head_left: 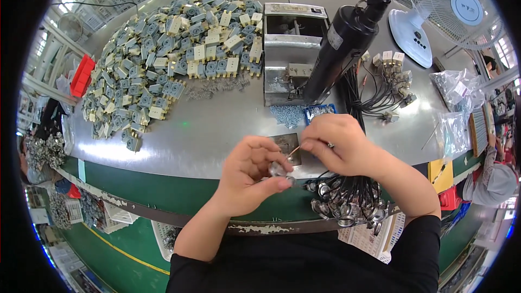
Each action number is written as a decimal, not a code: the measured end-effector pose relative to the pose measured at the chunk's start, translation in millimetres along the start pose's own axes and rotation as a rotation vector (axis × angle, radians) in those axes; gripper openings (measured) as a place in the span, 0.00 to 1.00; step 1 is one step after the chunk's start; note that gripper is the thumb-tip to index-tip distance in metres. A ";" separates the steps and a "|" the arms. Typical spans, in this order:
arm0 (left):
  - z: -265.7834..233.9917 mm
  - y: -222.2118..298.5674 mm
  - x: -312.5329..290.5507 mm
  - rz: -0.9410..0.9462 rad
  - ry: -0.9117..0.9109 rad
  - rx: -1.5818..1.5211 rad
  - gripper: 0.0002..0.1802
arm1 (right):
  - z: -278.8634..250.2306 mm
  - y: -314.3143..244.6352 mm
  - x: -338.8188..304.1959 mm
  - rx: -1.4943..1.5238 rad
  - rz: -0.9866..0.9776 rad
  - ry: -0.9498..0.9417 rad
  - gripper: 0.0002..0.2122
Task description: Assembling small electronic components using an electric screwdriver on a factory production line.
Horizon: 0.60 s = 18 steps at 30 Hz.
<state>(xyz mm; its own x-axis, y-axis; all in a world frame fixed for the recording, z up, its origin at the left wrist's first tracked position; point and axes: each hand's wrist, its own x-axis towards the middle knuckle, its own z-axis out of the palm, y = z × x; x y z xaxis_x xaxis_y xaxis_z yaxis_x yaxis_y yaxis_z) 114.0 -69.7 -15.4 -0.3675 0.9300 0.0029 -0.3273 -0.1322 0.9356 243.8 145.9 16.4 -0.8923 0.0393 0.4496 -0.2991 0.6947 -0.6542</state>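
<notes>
Your left hand (251,171) pinches a shiny part (277,170), your right hand (341,144) a thin coppery strand (294,151), while screws (287,115) lie at twelve o'clock, probably for quick reach.

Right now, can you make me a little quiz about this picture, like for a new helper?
1. Which hand pinches the upper end of the thin coppery stick?
2. True or false: small bluish pieces lie beside the blue tray.
3. Fill in: the fan stands to the ____ of the big black tube.

Key: 1. right hand; 2. true; 3. right
</notes>
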 end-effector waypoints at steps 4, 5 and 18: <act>-22.4 4.5 -3.3 0.020 0.006 0.027 0.22 | 9.3 -4.8 -1.6 -0.050 -0.018 -0.137 0.05; -27.8 3.7 -2.7 0.002 -0.002 0.062 0.19 | 11.7 -2.5 -2.6 -0.033 -0.019 -0.141 0.06; -17.9 -13.5 -4.9 -0.502 0.082 -0.722 0.21 | 4.2 1.6 -4.2 -0.317 -0.243 -0.056 0.19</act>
<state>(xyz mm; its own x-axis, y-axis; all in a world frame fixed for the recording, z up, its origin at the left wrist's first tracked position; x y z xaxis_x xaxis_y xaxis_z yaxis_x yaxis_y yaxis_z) 104.6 -78.5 -34.4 -0.0848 0.9127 -0.3998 -0.9268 0.0751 0.3681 245.6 143.8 10.9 -0.8281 -0.1865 0.5287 -0.3923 0.8665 -0.3087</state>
